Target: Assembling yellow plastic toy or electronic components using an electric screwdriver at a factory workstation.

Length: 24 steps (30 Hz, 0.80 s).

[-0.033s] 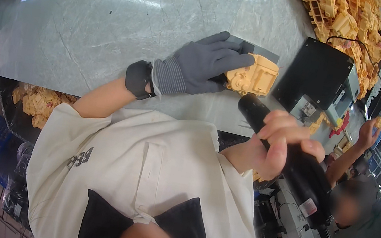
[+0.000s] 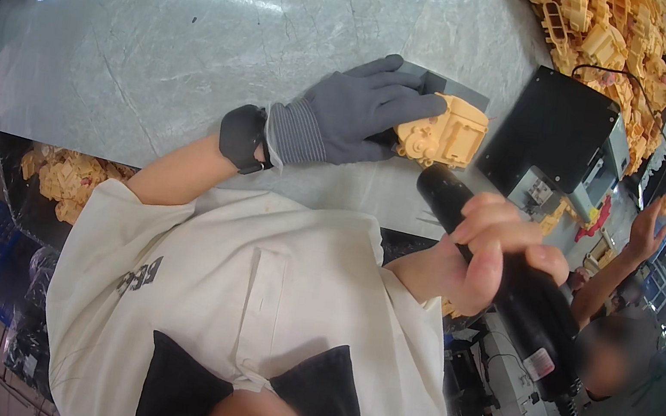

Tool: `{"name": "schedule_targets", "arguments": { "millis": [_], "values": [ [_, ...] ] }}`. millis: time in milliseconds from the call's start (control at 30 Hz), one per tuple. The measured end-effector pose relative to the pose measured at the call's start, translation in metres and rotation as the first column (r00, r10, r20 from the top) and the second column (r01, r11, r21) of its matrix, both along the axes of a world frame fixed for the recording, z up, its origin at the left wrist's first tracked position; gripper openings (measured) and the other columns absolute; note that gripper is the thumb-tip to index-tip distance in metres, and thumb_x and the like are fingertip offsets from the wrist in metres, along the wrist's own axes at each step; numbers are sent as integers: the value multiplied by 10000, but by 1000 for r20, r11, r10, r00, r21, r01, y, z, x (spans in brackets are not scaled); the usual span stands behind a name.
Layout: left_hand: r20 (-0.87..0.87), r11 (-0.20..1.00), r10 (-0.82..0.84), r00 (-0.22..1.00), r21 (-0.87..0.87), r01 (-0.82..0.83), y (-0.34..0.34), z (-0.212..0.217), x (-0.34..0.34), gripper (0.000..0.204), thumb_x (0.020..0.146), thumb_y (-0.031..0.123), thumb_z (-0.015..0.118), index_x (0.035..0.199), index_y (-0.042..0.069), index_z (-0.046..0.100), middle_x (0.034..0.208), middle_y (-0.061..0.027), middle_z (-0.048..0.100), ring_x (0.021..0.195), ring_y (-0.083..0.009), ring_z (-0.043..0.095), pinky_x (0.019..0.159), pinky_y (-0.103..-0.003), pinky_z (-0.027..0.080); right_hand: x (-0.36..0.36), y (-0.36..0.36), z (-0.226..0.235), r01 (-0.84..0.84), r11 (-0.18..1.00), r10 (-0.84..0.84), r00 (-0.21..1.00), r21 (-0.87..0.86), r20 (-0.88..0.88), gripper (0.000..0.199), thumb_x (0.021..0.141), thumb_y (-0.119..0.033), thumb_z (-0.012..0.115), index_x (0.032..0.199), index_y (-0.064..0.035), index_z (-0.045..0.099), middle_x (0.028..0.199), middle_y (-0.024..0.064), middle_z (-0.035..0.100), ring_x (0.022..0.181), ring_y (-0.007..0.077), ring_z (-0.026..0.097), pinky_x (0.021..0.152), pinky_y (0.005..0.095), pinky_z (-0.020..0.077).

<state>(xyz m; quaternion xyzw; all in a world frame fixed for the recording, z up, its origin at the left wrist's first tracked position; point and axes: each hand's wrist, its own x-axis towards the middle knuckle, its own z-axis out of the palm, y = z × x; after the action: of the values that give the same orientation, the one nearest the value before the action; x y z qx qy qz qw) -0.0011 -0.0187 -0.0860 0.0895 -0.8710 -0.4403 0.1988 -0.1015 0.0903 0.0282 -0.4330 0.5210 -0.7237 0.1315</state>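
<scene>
My left hand (image 2: 356,116), in a grey knitted glove, holds a yellow moulded plastic part (image 2: 462,134) on a grey block (image 2: 464,94) on the table. Its fingers reach over the part's left side and the block. In my bare right hand (image 2: 496,251) is a black corded electric screwdriver (image 2: 538,315), fingers wrapped round its body. The screwdriver's nose comes up to the lower edge of the part; its tip is hidden, so I cannot tell whether it touches.
Right of the block stands a black box-shaped device (image 2: 550,129) with a metal front piece. Yellow parts are heaped (image 2: 607,42) at the back right, with more in a lined container (image 2: 71,184) at lower left. A co-worker's hand (image 2: 647,232) holds a yellow piece at far right.
The co-worker's raised hand at the far right has shifted slightly. My own hands, the part and the screwdriver show no visible movement.
</scene>
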Motion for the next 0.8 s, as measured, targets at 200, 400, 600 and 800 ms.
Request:
{"name": "schedule_targets", "arguments": {
  "millis": [200,400,600,800],
  "values": [
    [11,1000,18,1000,-2,-18,1,-4,-2,682,649,204,711,1249,123,397,1177,-85,496,1126,-239,464,1015,-442,304,-2,-4,-7,-51,997,53,998,56,-25,314,653,-1,479,938,-58,363,556,73,426,431,185,434,490,356,384],
    [27,997,51,998,-67,-49,6,7,-12,715,618,215,722,1249,116,401,1118,-88,524,1069,-242,492,1009,-443,313,-18,0,-3,-251,963,259,963,97,-78,321,699,51,525,942,-52,341,627,94,472,481,190,470,510,351,407],
    [0,994,97,995,-51,-97,10,3,-4,751,596,224,740,1254,112,396,1121,-96,522,1041,-261,500,1030,-458,274,-5,9,-7,-126,990,122,991,67,64,415,755,35,584,1082,-66,349,693,93,527,537,200,498,588,347,434],
    [52,998,49,997,41,-51,16,7,0,781,602,226,753,1272,110,367,1176,-84,501,1065,-270,487,1047,-458,245,-89,108,56,395,911,-395,918,-116,31,357,718,-42,483,1061,-123,430,598,12,396,512,141,435,594,314,377]
  ]
}}
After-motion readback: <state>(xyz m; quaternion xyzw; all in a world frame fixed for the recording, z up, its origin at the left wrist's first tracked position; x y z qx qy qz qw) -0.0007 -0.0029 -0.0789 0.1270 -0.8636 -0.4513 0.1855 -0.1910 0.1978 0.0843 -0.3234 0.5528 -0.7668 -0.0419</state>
